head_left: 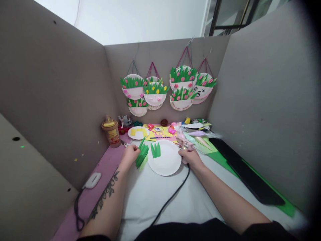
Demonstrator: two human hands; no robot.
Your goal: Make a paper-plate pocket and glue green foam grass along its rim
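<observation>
A white paper plate [165, 164] lies on the white table cover between my hands. Several pointed green paper leaves [155, 150] stand side by side on its upper left part. My left hand [130, 155] pinches one green paper leaf [142, 142] by its lower end, left of the plate. Just under that leaf is a stack of green paper leaves [142, 155], with lighter green ones at its lower edge. At the plate's right rim, my right hand [190, 158] is closed round a pink hot glue gun [185, 144], whose black cord [175, 193] runs down toward me.
Behind lies a smaller white plate [137, 136] with yellow paper pieces. A lidded drink cup [111, 134] stands at the left. Craft supplies crowd the back, and a long black object [253, 180] lies at the right. Decorated paper plates [155, 98] hang on the back panel.
</observation>
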